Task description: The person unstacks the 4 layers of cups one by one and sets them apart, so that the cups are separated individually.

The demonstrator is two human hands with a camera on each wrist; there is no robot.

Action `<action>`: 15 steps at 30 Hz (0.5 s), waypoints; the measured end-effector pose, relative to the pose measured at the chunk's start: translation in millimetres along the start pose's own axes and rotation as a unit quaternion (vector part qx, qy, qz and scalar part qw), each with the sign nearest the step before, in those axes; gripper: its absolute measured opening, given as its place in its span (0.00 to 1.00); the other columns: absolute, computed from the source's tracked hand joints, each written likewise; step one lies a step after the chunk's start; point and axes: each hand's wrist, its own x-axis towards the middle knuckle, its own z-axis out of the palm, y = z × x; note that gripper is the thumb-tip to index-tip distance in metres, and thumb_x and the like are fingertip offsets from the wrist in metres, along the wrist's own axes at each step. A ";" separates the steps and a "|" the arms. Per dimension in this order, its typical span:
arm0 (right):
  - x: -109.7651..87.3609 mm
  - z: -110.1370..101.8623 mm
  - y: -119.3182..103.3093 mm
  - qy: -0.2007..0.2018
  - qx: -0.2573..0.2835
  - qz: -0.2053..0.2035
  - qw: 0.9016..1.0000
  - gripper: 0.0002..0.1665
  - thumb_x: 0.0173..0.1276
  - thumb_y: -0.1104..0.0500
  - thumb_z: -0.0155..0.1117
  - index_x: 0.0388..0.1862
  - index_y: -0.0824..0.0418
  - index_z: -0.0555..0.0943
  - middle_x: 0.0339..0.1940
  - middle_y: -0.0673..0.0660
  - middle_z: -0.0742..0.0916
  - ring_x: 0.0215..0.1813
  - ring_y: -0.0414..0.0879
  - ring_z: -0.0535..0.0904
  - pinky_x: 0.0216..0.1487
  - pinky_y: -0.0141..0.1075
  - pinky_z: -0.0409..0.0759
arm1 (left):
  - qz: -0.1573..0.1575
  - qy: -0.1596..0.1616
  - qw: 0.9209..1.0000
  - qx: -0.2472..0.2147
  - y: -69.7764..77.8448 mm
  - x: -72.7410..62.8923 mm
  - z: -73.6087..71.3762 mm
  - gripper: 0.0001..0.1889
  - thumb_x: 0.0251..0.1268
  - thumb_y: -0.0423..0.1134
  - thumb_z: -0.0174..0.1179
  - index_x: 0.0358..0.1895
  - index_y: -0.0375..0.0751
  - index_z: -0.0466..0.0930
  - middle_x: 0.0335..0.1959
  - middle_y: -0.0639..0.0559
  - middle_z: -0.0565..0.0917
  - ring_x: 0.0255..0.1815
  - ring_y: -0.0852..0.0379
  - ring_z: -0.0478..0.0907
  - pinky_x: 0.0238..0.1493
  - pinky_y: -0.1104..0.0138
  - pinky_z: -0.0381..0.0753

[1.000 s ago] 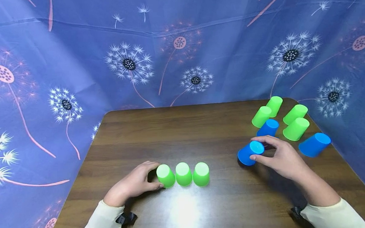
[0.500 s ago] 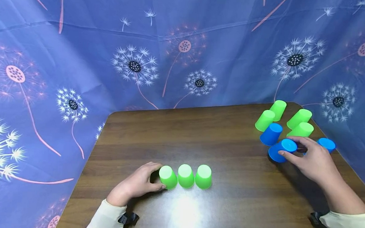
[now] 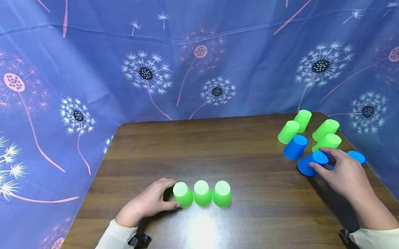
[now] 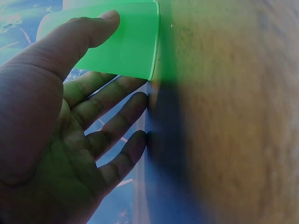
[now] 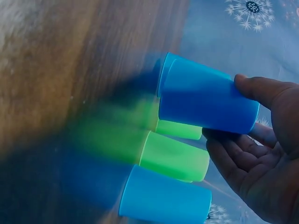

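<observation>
Three green cups stand upside down in a row near the middle of the table. My left hand [image 3: 149, 200] holds the leftmost green cup [image 3: 184, 197], thumb on its near side and fingers behind, as the left wrist view shows. Toward the right, my right hand [image 3: 347, 175] grips a blue cup [image 3: 308, 165] by its upper part, between thumb and fingers. In the right wrist view this blue cup [image 5: 205, 95] overlaps another blue one behind it. A second blue cup [image 3: 295, 148] stands just behind the held one, and a third [image 3: 356, 156] is partly hidden by the right hand.
Several green cups, among them one at the back [image 3: 302, 121] and one on the right [image 3: 326, 130], stand upside down at the table's far right corner. A blue dandelion-print cloth [image 3: 255, 60] hangs along the far and side edges of the wooden table [image 3: 185, 150].
My right hand has carried the blue cup rightward, close to the other blue cups, slowing in the last half second. The left hand stays on its green cup. The head view has shifted slightly.
</observation>
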 end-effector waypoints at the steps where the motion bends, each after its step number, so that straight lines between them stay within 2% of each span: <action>1: 0.7 0.5 0.4 0.000 -0.002 0.001 1.000 0.42 0.67 0.46 0.78 0.67 0.74 0.74 0.55 0.77 0.80 0.50 0.75 0.78 0.38 0.63 0.75 | 0.001 0.001 1.000 0.001 0.0 -0.2 0.1 0.27 0.56 0.46 0.80 0.58 0.47 0.83 0.54 0.60 0.85 0.59 0.58 0.79 0.64 0.56 0.78; 15: 2.9 3.8 6.3 -0.005 -0.024 0.013 1.000 0.43 0.67 0.48 0.77 0.68 0.75 0.72 0.55 0.79 0.78 0.52 0.76 0.76 0.42 0.67 0.74 | 0.017 0.010 1.000 0.005 0.2 -0.1 0.2 0.26 0.55 0.47 0.80 0.55 0.49 0.83 0.51 0.61 0.85 0.57 0.58 0.80 0.62 0.56 0.80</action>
